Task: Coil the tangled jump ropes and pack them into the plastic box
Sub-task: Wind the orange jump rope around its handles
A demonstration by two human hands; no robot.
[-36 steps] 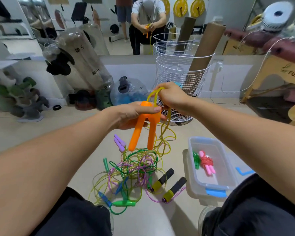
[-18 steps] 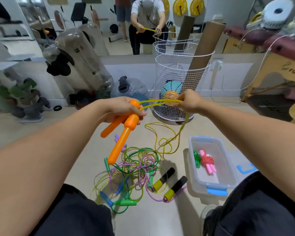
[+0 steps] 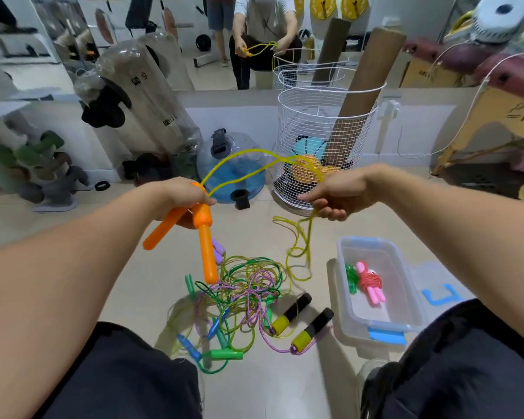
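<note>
While my left hand (image 3: 182, 196) grips both orange handles (image 3: 194, 234), my right hand (image 3: 335, 195) holds the yellow rope (image 3: 242, 164), fingers loosely curled. Remaining tangled ropes (image 3: 242, 294) lie on the floor beside the plastic box (image 3: 406, 285).

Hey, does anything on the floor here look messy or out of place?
Yes: a tangled pile of jump ropes sprawls on the floor left of the plastic box, cords knotted together, handles scattered. The yellow rope trails loose from the right hand. Nothing looks broken.
</note>
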